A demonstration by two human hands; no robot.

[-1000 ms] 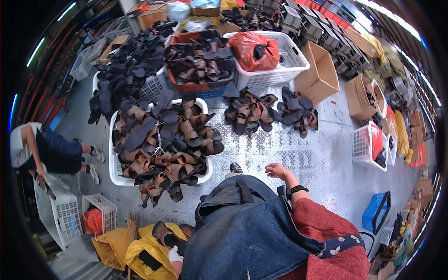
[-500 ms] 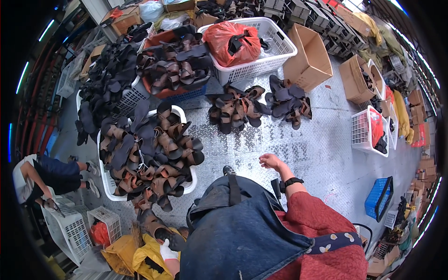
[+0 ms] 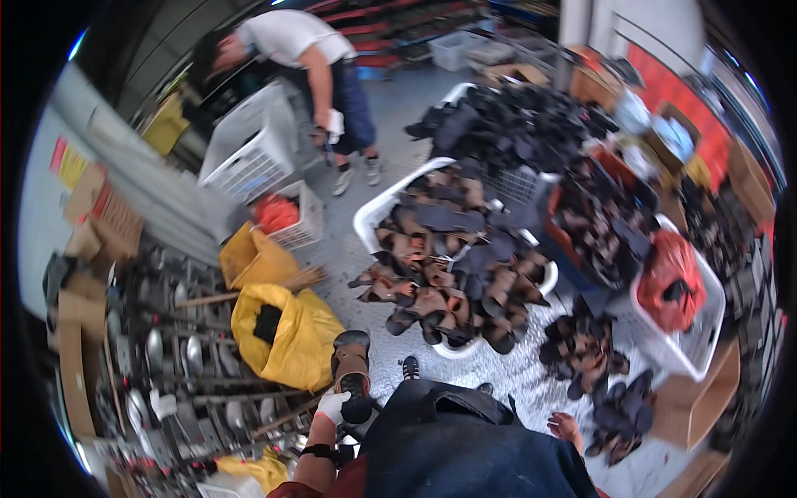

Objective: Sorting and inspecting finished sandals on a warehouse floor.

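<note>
Low in the frame, left of centre, the left hand [image 3: 333,407] has its fingers wrapped around a brown sandal [image 3: 351,375], whose long axis points straight up the frame. The right hand [image 3: 564,427], lower right, hangs bare with fingers loosely spread, well apart from it.

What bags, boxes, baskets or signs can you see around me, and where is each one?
Yellow bag: soft, crumpled, floor by left hand, which holds a brown sandal.
Second yellow bag: just beyond it.
Red bag: in white basket, right.
Cardboard boxes: brown, stacked far left.
Open cardboard box: brown, lower right.
White crate: slatted, beside another person.
Wall sign: small, red and yellow, left.
</note>
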